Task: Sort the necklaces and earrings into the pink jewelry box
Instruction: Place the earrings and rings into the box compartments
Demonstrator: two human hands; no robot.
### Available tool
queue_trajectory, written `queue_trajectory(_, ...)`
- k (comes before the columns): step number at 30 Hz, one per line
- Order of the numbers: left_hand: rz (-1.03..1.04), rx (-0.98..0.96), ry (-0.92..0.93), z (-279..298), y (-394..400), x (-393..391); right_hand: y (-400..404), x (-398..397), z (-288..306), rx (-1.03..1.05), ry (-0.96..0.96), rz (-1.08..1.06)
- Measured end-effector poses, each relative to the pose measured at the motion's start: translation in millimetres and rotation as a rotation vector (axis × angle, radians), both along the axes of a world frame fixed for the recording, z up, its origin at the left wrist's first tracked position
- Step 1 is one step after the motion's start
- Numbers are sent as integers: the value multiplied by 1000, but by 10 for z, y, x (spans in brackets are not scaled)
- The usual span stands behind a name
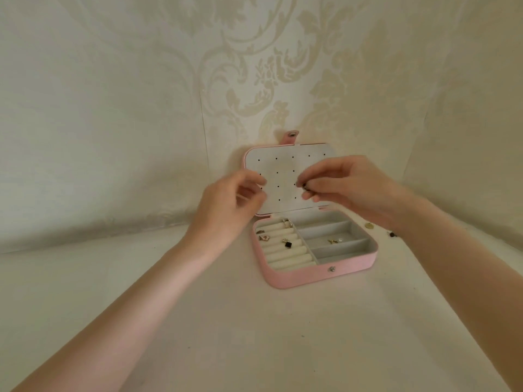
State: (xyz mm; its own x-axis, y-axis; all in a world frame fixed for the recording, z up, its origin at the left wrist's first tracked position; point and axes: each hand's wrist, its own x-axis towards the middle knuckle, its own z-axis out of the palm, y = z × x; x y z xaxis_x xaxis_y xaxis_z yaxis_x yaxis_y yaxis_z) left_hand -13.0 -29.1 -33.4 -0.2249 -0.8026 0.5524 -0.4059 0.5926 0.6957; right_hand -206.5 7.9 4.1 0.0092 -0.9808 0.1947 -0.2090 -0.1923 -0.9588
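Head cam: right hand (351, 190) pinches dark earring (305, 186) at pink jewelry box (311, 274) lid; left hand (229, 205) loosely curled beside it, holding nothing visible.

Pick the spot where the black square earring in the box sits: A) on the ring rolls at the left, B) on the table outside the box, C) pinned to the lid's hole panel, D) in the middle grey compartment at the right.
A: the black square earring rests on the cream ring rolls in the left half of the pink box.
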Motion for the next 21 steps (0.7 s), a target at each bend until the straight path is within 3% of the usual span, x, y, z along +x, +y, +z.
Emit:
queue_trajectory(5, -307, 285, 118, -81, 113, -4, 7, 211, -101, -26, 29, 97)
queue_trajectory(13, -282, 227, 134, -106, 39, 43, 9, 279, -143, -38, 82, 177)
queue_trajectory(21, -218, 134, -28, -140, 28, 61, 57, 310, -115, -16, 258, 169)
